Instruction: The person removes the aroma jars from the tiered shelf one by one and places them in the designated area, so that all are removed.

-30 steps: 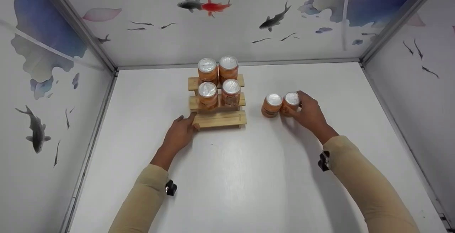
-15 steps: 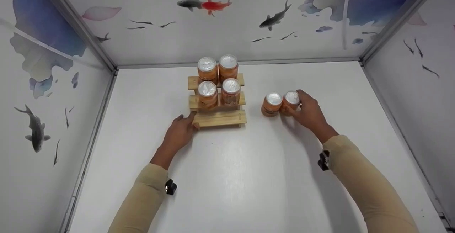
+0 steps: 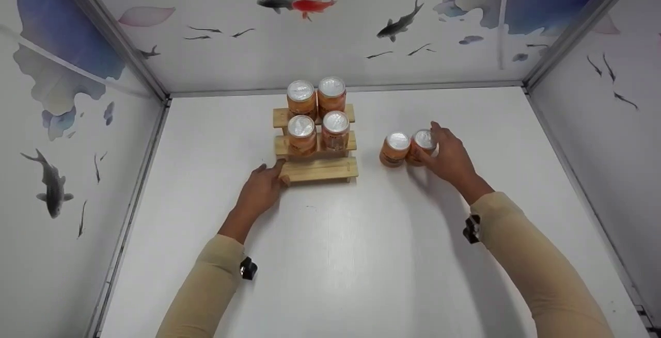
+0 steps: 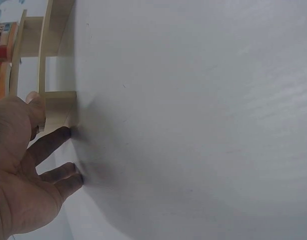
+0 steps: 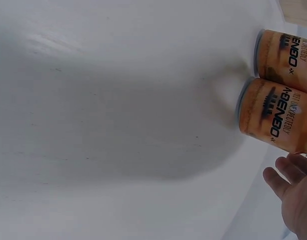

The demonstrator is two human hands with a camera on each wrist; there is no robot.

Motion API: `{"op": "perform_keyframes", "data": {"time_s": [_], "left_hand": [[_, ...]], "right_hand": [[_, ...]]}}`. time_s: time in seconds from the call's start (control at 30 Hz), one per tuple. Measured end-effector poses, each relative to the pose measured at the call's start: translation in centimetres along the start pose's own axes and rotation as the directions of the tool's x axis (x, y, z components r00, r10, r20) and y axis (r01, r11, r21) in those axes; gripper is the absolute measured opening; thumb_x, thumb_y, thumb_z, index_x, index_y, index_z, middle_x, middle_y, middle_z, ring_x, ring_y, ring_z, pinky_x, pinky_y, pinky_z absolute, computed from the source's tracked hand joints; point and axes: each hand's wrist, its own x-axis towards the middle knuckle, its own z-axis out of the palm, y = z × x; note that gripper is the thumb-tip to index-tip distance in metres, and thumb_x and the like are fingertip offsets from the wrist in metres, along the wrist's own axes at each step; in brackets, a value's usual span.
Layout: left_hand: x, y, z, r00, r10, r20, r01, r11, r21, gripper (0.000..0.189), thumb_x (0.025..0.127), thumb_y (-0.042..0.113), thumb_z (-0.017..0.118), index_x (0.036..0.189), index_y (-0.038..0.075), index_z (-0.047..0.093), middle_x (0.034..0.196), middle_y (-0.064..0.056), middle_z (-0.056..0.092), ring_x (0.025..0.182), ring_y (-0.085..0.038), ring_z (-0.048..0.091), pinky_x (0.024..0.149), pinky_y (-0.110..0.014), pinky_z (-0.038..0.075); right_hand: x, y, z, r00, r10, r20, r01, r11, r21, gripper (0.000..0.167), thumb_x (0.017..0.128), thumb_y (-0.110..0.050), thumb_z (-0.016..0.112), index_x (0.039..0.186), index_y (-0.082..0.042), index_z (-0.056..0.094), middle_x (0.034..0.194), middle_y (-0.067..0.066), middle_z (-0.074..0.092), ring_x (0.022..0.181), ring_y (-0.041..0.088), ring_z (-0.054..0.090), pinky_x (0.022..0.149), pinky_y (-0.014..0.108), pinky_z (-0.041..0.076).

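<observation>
A three-step wooden rack (image 3: 320, 170) stands left of the table's middle. On its top step are two orange cans with silvery lids, and the middle step carries two more. My left hand (image 3: 258, 191) grips the left end of the lowest step; in the left wrist view the thumb lies against the board, other fingertips down at the table. Right of the rack, two matching cans stand upright side by side: a left can (image 3: 394, 158) and a right can (image 3: 417, 157). My right hand (image 3: 452, 160) is at the right can, its fingers loosened and spread beside it.
The white table (image 3: 330, 266) is closed in by a back wall (image 3: 341, 59) and side walls printed with fish and petals. A dark wrist camera (image 3: 248, 268) sits on each sleeve.
My right hand's fingers have loosened from the right can, the index finger lifting away behind it. Cans, rack and left hand keep their places.
</observation>
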Motion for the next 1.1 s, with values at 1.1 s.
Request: {"op": "perform_keyframes", "data": {"time_s": [1.1], "left_hand": [[-0.1,0.2,-0.1,0.999,0.038,-0.028,-0.037,0.999,0.038,0.056,0.118,0.036,0.052,0.169,0.014,0.046,0.156,-0.020,0.065,0.156,-0.055,0.047,0.127,-0.066,0.042]], "right_hand": [[3.1,-12.2,2.4,0.971,-0.237,0.024,0.237,0.971,-0.002,0.088,0.105,-0.057,0.071,0.171,-0.007,0.039,0.164,0.020,0.056,0.149,0.044,0.059,0.122,0.061,0.050]]}}
